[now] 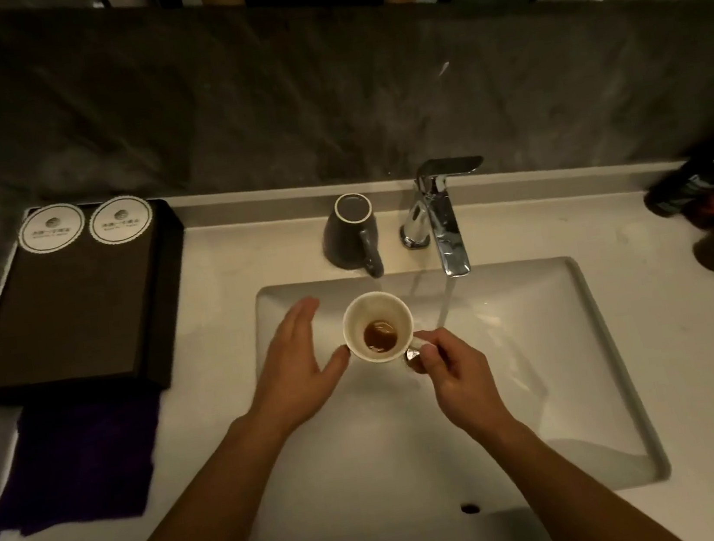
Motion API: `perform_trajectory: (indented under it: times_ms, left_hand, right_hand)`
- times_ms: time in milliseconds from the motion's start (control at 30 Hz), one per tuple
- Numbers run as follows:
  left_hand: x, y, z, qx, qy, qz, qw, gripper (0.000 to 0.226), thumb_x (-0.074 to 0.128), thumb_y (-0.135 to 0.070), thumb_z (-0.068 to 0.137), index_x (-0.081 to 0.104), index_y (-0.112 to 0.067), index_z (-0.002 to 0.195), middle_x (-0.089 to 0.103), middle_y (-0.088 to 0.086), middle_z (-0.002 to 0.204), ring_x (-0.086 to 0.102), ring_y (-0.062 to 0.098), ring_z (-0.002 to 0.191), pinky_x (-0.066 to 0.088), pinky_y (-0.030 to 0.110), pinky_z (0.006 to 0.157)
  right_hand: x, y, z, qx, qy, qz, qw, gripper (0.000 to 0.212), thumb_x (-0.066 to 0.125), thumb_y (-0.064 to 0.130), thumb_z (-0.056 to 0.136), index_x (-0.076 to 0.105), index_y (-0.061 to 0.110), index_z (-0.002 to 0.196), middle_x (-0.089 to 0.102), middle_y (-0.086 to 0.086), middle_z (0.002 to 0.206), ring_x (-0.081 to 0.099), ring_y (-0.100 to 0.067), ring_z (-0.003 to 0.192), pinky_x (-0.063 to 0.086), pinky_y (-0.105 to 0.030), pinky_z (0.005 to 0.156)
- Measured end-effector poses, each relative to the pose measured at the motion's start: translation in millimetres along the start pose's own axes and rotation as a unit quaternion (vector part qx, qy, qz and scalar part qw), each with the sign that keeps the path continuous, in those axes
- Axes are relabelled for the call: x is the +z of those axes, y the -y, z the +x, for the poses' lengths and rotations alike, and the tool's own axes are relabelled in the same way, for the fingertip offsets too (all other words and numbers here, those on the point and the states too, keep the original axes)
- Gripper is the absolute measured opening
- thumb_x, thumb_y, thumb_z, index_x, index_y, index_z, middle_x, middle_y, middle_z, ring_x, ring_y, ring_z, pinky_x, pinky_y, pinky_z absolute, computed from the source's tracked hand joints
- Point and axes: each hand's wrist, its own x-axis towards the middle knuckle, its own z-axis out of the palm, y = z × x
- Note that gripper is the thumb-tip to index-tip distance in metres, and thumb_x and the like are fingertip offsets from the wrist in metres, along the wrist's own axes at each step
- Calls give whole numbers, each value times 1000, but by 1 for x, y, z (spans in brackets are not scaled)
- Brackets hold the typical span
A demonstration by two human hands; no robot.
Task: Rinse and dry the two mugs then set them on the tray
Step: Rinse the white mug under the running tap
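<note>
- The right hand [447, 367] pinches the handle of a white mug [377, 327], thumb and fingers closed on it, and holds the mug upright over the basin of the sink [542, 382].
- A little brown liquid lies at the bottom of the white mug, and brownish marks show on its inner wall.
- The left hand [298, 369] is spread open beside the mug on its left; the thumb tip reaches the mug's lower left side, and whether it actually touches cannot be told.
- A chrome faucet [441, 218] stands behind the basin, and a stream of water [445, 304] runs from its spout, falling just to the right of the white mug and not into it.
- A grey mug [352, 234] stands upside down on the white countertop [220, 279] just left of the faucet, its base up and its handle pointing toward the basin.
- A dark tray [78, 307] lies on the countertop at the left, well apart from both mugs, with two round white paper coasters [86, 224] side by side at its far end.
- A purple cloth [81, 465] lies on the countertop, partly tucked under the tray's near edge.
- A dark bottle [707, 188] lies at the right edge of the view, blurred.
</note>
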Motion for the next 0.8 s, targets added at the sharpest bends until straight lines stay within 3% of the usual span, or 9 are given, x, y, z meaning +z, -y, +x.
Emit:
perform_trajectory:
  times_ms: [100, 200, 333, 467, 600, 800]
  left_hand:
    - [21, -34, 16, 44, 121, -95, 987, 99, 83, -43, 78, 25, -38, 158, 39, -9, 160, 43, 11, 142, 42, 38, 115]
    - [41, -62, 35, 82, 147, -126, 978, 90, 88, -46, 68, 38, -48, 142, 54, -20, 138, 54, 1, 124, 52, 31, 100]
    - [61, -78, 53, 82, 128, -164, 975, 89, 94, -42, 63, 40, -63, 130, 52, -29, 131, 53, -7, 120, 47, 8, 91]
    - [79, -83, 54, 36, 94, -154, 983, 93, 96, -44, 56, 41, -50, 130, 51, -16, 134, 56, 6, 117, 49, 19, 88]
    - [96, -92, 41, 10, 34, -139, 990, 95, 92, -52, 51, 38, -46, 128, 50, -12, 132, 55, 8, 112, 45, 15, 82]
    - [98, -102, 39, 41, -9, -118, 992, 97, 94, -44, 53, 45, -38, 136, 49, -12, 134, 54, 10, 118, 51, 26, 92]
  right_hand:
    - [-27, -16, 3, 28, -5, -3, 1000, 17, 55, 20, 105, 65, 20, 91, 77, -1, 91, 76, -13, 90, 60, -37, 80]
    - [-50, -27, 14, 30, 10, -10, 999, 21, 54, 19, 106, 61, 17, 87, 77, -1, 90, 78, -9, 86, 60, -33, 78]
    - [-74, -34, 36, 43, 34, 33, 998, 21, 51, 16, 107, 61, 8, 90, 74, -11, 93, 78, -21, 84, 64, -43, 85]
    - [-88, -36, 53, 39, 58, 59, 996, 20, 51, 16, 107, 63, 2, 101, 73, -19, 100, 77, -29, 90, 64, -37, 84]
    - [-87, -41, 51, 48, 41, 122, 991, 21, 48, 13, 108, 59, -4, 105, 70, -25, 103, 73, -28, 95, 61, -34, 88]
    - [-82, -43, 48, 45, 24, 147, 988, 23, 44, 12, 110, 56, -5, 101, 73, -3, 89, 74, -16, 89, 60, -30, 87]
